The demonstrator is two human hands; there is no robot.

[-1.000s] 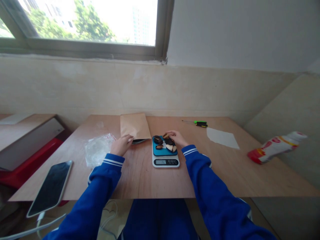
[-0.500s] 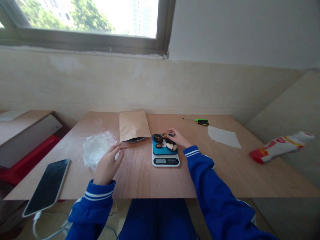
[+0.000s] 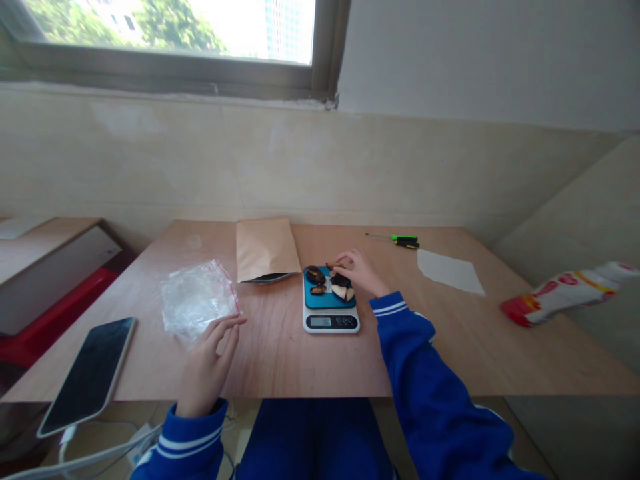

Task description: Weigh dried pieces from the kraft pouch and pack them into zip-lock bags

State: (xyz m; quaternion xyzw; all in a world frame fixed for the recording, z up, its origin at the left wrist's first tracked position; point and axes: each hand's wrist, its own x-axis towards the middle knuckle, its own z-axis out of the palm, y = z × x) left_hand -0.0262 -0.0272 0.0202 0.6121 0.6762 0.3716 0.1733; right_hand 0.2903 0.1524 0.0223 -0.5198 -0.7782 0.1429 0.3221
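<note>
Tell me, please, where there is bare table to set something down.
Bare table shows between the right sleeve, the paper and the bottle, and between the left hand and the scale, in front of the brown bag. It is crowded around the plastic bag and phone, and on the scale, where the right hand pinches a brown piece.

A plain indoor desk area is shown by the light-brown wooden table, placed against a beige wall beneath a grey metal-framed window; whether home or office cannot be told.
</note>
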